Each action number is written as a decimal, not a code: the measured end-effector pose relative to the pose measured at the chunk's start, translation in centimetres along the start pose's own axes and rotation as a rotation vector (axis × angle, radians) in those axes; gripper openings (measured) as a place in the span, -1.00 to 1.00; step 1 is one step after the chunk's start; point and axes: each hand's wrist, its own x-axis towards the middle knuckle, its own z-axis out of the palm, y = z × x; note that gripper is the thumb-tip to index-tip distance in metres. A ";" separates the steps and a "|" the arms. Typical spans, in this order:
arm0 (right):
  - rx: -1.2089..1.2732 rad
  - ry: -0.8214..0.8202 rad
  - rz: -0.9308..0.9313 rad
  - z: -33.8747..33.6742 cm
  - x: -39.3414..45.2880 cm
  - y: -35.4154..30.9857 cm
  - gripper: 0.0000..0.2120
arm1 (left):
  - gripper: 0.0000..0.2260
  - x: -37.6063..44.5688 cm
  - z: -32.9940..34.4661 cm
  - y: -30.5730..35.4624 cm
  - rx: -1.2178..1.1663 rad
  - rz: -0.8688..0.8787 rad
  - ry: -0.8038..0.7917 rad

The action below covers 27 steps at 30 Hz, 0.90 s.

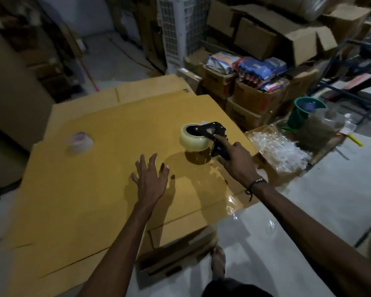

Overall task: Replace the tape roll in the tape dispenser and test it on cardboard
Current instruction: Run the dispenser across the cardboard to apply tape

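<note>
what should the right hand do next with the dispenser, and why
Probably keep drawing the tape dispenser back toward the body. The right hand grips its handle, a glossy tape strip already lies on the cardboard, and the left hand is spread flat, steadying the sheet.

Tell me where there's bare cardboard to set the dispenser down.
Bare cardboard sheet lies left of the left hand, below the spare tape roll. More lies beyond the tape dispenser. It is crowded at the right edge, by the right hand and clear plastic bits.

Right hand (237,161) grips tape dispenser (212,133)
</note>
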 end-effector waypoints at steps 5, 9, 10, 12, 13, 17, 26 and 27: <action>0.064 0.000 -0.014 3.5 6.2 -1.1 -0.25 | -0.44 3.3 -0.7 -0.6 -0.014 -0.051 0.069; 0.023 0.047 0.070 5.8 8.1 -2.0 -0.24 | -0.44 4.4 -1.3 -0.6 -0.031 0.031 0.042; 0.020 0.038 0.091 5.8 8.1 -2.4 -0.24 | -0.44 4.4 -1.4 -0.5 -0.017 0.052 0.038; 0.062 -0.123 -0.011 8.3 14.7 -4.0 -0.25 | -0.45 7.5 -1.5 -0.6 0.008 -0.121 0.151; 0.037 -0.136 -0.006 8.4 14.5 -4.6 -0.26 | -0.45 7.4 -1.8 -0.8 0.010 -0.124 0.162; -0.026 -0.105 0.057 9.4 15.7 -4.8 -0.27 | -0.45 8.0 -2.3 -1.1 0.044 -0.106 0.149; 0.075 -0.211 0.020 11.4 13.7 -7.7 -0.22 | -0.46 10.5 -3.3 -2.8 0.038 -0.067 0.119; 0.076 -0.214 0.013 11.5 13.4 -7.9 -0.20 | -0.46 10.8 -3.6 -3.1 0.048 -0.051 0.112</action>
